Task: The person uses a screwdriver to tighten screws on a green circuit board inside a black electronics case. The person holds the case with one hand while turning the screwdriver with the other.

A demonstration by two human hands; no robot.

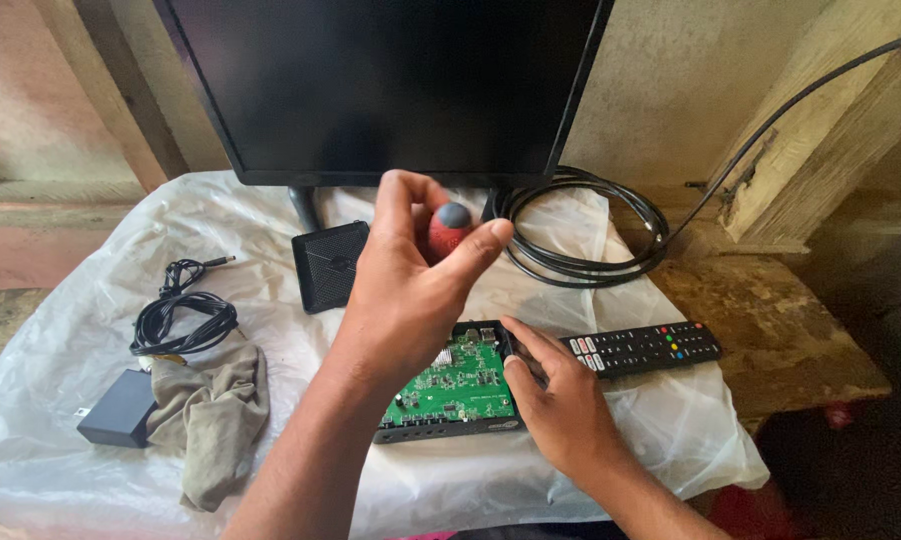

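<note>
My left hand [410, 275] is raised above the table, its fingers closed around a screwdriver with a red handle and grey cap [449, 228]. Below it lies an opened black set-top box with a green circuit board [457, 382] showing. My right hand [560, 395] rests on the right edge of that box, fingers curled against it, holding it steady. The screwdriver's shaft is hidden behind my left hand.
A black monitor [390, 90] stands at the back. A square black lid [330, 263] lies under it. A remote control [645, 347] is at the right, a coiled black cable [580, 230] behind. At the left are a power adapter [120, 408], its cord [183, 318] and a grey cloth [215, 415].
</note>
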